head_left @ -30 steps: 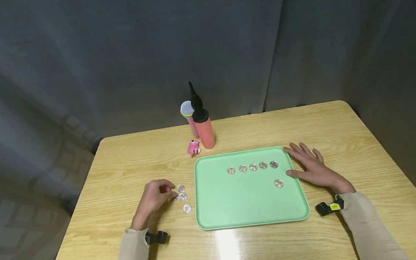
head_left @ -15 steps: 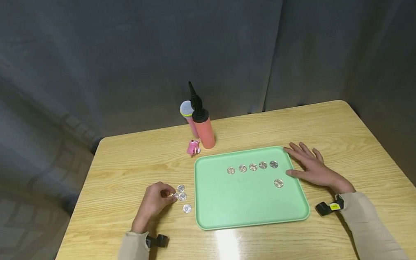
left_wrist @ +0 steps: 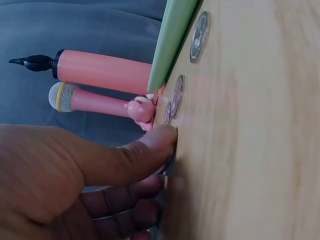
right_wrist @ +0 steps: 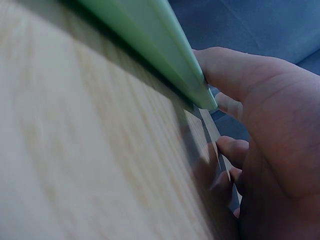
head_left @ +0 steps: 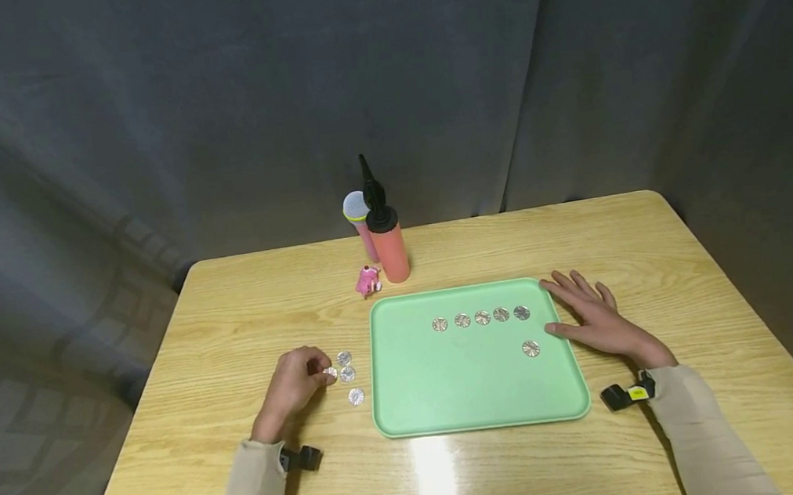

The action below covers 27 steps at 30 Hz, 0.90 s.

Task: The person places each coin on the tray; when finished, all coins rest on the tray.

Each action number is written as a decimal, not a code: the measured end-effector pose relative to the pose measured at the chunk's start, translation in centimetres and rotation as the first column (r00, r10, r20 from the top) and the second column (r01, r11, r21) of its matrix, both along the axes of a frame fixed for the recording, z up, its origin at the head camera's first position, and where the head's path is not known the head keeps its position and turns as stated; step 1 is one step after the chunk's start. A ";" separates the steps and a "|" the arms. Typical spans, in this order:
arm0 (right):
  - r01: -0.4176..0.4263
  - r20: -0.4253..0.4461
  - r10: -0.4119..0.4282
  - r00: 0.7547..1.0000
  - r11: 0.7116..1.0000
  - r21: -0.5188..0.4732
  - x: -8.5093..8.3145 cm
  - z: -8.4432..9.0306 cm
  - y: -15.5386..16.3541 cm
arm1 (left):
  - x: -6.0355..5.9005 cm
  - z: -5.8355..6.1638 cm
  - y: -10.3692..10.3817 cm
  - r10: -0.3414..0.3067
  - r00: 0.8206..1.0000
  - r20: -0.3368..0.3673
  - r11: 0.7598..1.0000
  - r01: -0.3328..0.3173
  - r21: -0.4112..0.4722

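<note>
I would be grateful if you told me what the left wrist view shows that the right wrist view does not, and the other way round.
Only the left wrist view shows the left hand pinching a coin, more coins lying on the table, and the pump, microphone and pink toy beyond them. Only the right wrist view shows the right hand, at the edge of the green tray. Both show part of the green tray, the table and the dark curtain.

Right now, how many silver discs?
10: five discs in a row on the green tray, one lone disc on it, three discs on the table, one disc pinched by the left hand, which may hide more.
</note>
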State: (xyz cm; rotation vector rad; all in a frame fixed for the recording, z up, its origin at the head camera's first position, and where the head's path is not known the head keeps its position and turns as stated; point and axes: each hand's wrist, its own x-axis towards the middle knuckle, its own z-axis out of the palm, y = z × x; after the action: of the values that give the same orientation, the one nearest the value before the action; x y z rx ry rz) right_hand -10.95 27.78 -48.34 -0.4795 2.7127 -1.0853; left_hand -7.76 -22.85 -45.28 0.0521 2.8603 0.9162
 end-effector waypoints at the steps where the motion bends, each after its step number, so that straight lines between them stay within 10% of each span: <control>1: 0.000 0.000 0.000 1.000 1.000 -0.001 0.0 0.0 0.0 | 0.0 0.0 0.0 0.005 1.000 0.003 1.000 -0.005 -0.003; 27: 0.003 0.018 -0.002 1.000 1.000 -0.005 0.0 -0.1 0.1 | 0.4 3.0 -0.7 0.040 0.998 -0.054 0.996 -0.035 0.087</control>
State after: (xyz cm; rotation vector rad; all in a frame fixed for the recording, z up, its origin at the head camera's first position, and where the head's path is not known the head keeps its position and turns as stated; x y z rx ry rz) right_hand -10.99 27.86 -48.45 -0.4654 2.6967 -1.0922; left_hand -7.31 -23.57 -42.29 0.0330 2.8807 1.0611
